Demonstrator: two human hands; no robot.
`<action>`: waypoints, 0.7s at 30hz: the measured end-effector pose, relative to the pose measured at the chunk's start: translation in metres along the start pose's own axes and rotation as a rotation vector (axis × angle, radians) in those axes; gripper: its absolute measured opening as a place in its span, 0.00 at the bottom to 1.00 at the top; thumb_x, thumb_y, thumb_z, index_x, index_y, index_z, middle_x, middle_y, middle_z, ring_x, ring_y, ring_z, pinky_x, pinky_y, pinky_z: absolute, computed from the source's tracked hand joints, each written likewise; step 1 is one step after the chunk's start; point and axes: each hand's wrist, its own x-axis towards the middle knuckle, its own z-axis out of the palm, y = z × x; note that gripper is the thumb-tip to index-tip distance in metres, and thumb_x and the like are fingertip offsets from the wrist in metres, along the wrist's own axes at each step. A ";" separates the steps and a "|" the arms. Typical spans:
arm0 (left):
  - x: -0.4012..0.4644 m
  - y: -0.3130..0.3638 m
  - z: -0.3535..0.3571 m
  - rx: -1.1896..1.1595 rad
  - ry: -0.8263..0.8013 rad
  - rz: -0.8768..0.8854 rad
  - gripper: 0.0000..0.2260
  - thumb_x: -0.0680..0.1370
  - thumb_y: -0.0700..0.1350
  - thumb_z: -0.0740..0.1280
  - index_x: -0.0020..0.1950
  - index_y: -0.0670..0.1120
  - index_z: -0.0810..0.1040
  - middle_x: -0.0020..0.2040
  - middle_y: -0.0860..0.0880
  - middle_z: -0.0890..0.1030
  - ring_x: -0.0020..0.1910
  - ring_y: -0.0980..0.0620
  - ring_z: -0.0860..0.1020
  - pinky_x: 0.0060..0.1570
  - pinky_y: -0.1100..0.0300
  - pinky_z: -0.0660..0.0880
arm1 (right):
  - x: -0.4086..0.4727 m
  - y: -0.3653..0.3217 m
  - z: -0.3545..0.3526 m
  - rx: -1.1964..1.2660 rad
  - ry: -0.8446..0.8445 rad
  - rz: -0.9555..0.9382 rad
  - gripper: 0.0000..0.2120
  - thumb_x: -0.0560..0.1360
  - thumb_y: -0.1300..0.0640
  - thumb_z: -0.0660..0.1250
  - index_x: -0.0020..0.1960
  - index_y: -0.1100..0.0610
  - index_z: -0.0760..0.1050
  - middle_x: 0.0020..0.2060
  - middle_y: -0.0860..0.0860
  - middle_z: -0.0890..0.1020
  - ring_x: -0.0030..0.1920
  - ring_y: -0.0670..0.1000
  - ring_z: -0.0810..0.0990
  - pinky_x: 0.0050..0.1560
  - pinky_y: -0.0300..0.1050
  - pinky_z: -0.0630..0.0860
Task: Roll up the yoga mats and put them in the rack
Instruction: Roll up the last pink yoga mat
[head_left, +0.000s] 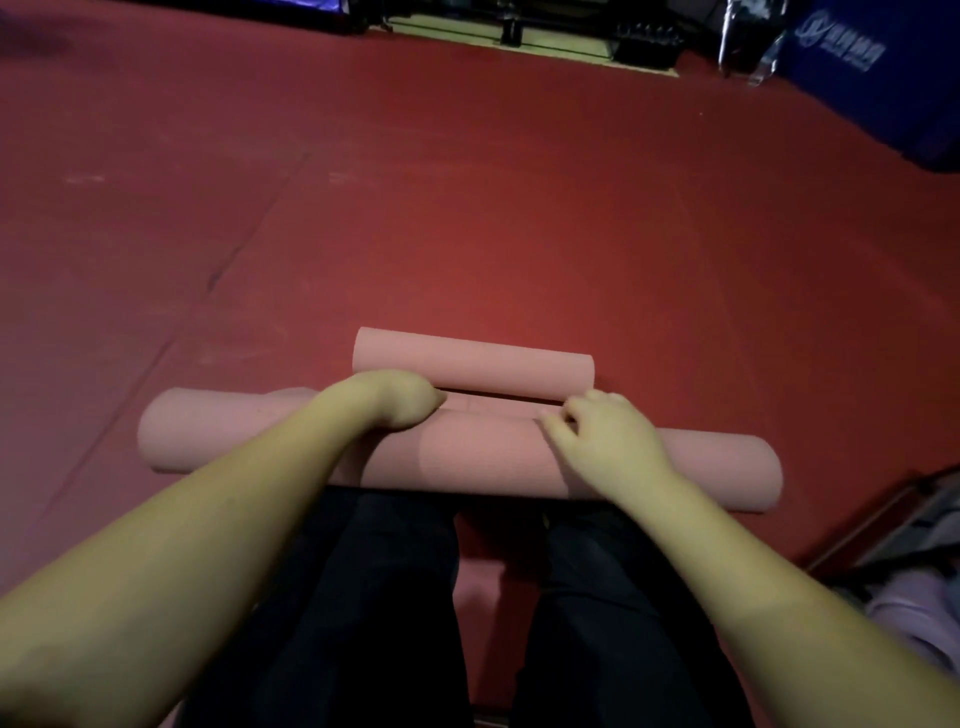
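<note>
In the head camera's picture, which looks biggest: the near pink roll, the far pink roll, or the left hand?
1. Near roll, the longest.
2. Far roll, though being farther off may shrink it.
3. Left hand, smallest.

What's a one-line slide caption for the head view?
Both hands, left and right, work a rolled pink mat on the red floor; its last flap is still unrolled.

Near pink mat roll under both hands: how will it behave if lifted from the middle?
The near pink mat roll is long, so its ends may sag. Round on flat red floor, it would likely roll when pushed. The outer wrap could loosen if released.
</note>
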 end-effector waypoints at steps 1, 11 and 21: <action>0.004 0.001 -0.002 -0.022 -0.033 -0.006 0.23 0.86 0.53 0.52 0.75 0.41 0.69 0.77 0.41 0.66 0.75 0.42 0.65 0.71 0.53 0.61 | -0.009 -0.001 0.004 -0.021 0.014 0.001 0.26 0.79 0.37 0.53 0.52 0.56 0.79 0.50 0.55 0.80 0.55 0.58 0.75 0.55 0.50 0.71; 0.010 -0.007 0.022 0.194 0.594 0.069 0.21 0.83 0.51 0.52 0.51 0.43 0.83 0.52 0.41 0.82 0.51 0.39 0.78 0.51 0.50 0.72 | -0.002 -0.004 0.026 -0.161 0.093 0.071 0.28 0.75 0.35 0.49 0.43 0.55 0.79 0.39 0.52 0.82 0.44 0.58 0.79 0.46 0.50 0.71; -0.011 -0.018 0.073 0.141 0.740 0.100 0.26 0.79 0.61 0.50 0.43 0.46 0.80 0.42 0.46 0.81 0.46 0.42 0.79 0.49 0.48 0.69 | 0.032 -0.006 0.006 -0.090 -0.136 0.142 0.32 0.79 0.34 0.47 0.56 0.54 0.81 0.55 0.56 0.82 0.57 0.59 0.80 0.52 0.49 0.74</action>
